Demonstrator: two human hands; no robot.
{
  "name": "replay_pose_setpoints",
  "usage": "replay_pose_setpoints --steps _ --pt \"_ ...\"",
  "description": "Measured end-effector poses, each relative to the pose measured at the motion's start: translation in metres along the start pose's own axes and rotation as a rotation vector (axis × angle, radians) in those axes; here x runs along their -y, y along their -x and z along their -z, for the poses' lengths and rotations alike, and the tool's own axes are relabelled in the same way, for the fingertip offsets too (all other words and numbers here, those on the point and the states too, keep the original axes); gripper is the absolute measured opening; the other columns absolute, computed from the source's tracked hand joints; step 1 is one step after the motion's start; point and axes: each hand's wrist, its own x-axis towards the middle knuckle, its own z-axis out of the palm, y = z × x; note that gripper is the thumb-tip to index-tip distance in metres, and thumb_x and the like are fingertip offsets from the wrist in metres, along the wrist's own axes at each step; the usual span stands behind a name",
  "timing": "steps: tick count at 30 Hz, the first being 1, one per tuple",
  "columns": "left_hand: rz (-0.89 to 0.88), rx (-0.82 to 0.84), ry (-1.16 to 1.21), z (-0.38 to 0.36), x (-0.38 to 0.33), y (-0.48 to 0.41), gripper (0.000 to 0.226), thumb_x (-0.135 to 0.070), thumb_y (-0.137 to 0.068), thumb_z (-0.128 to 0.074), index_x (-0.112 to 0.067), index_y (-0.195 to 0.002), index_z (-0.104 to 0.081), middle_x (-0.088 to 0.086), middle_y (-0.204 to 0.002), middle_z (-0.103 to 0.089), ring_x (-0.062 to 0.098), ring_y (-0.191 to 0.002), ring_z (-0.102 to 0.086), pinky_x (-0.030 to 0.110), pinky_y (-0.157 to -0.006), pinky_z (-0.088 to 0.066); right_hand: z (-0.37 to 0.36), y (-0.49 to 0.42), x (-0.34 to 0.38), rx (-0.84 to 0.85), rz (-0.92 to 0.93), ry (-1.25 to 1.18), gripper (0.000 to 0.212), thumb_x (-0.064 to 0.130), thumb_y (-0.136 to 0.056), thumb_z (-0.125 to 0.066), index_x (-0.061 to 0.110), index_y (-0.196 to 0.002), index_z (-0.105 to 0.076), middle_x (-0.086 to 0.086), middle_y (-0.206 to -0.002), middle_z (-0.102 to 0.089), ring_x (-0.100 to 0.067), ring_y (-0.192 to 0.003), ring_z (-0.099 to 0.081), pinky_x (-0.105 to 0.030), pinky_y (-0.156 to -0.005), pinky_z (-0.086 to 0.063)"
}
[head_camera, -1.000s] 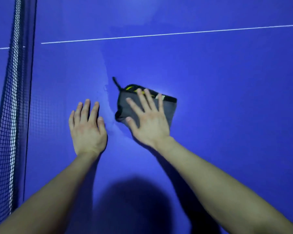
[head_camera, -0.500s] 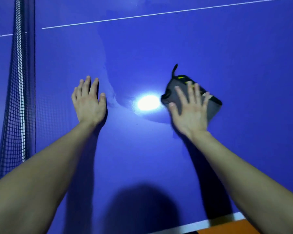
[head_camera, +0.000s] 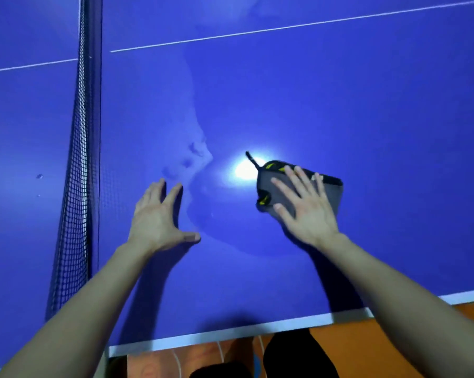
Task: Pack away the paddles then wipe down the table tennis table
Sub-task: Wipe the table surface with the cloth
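Now the flat right hand (head_camera: 308, 215) presses the cloth (head_camera: 330, 192) farther from the net (head_camera: 77, 186) than before, left hand (head_camera: 154, 222) splayed open on the table (head_camera: 366, 105): wiping underway.

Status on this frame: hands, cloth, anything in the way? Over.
Right hand flat on cloth, pressing it to table. Left hand open, holds nothing. Net stands left, apart from cloth.

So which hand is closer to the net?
Left. The left hand rests on the table beside the net; the right hand is farther off, pressing the grey cloth.
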Motion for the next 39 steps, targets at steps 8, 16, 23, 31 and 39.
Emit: replay_pose_setpoints --steps 8,16,23,31,39 --pt "0.072 0.078 -0.144 -0.001 0.008 0.008 0.173 -0.091 -0.032 -0.085 -0.043 -0.168 0.011 0.005 -0.178 0.009 0.032 -0.165 0.001 0.052 -0.126 -0.027 -0.002 -0.148 0.05 0.002 -0.146 0.047 0.073 0.07 -0.109 -0.019 0.038 -0.174 -0.02 -0.007 -0.184 -0.002 -0.028 -0.17 0.005 -0.069 -0.132 0.002" --pt "0.109 -0.038 -0.06 0.05 0.038 -0.037 0.142 -0.067 -0.043 -0.099 -0.033 -0.162 -0.031 0.008 -0.155 -0.041 0.032 -0.141 -0.042 0.052 -0.108 -0.05 -0.016 -0.032 0.108 0.159 0.524 0.006 0.064 0.061 -0.111 -0.043 0.037 -0.171 -0.035 -0.003 -0.184 -0.008 -0.027 -0.171 -0.001 -0.067 -0.134 -0.008" --pt "0.202 0.093 -0.203 0.086 0.066 -0.109 0.182 -0.083 -0.031 -0.093 -0.032 -0.168 0.015 0.015 -0.177 0.01 0.037 -0.165 0.003 0.054 -0.131 -0.02 -0.01 -0.287 0.114 0.044 0.241 0.024 0.068 0.069 -0.109 -0.024 0.043 -0.172 -0.026 0.004 -0.184 -0.009 -0.018 -0.17 -0.002 -0.059 -0.136 0.001" --pt "0.182 0.129 -0.201 0.09 0.069 -0.113 0.182 -0.083 -0.031 -0.092 -0.034 -0.166 0.021 0.007 -0.178 0.014 0.034 -0.165 -0.001 0.051 -0.122 -0.037 -0.005 -0.36 0.136 0.038 0.187 0.03 0.072 0.068 -0.108 -0.02 0.037 -0.173 -0.025 -0.002 -0.185 -0.006 -0.023 -0.171 0.0 -0.063 -0.134 0.001" --pt "0.186 0.148 -0.166 0.095 0.067 -0.111 0.182 -0.085 -0.033 -0.09 -0.033 -0.166 0.024 0.008 -0.178 0.016 0.034 -0.165 0.003 0.048 -0.126 -0.03 -0.017 -0.178 0.158 0.151 0.676 -0.049 0.062 0.054 -0.111 -0.047 0.034 -0.17 -0.039 -0.001 -0.183 -0.013 -0.023 -0.171 -0.006 -0.062 -0.135 -0.008"
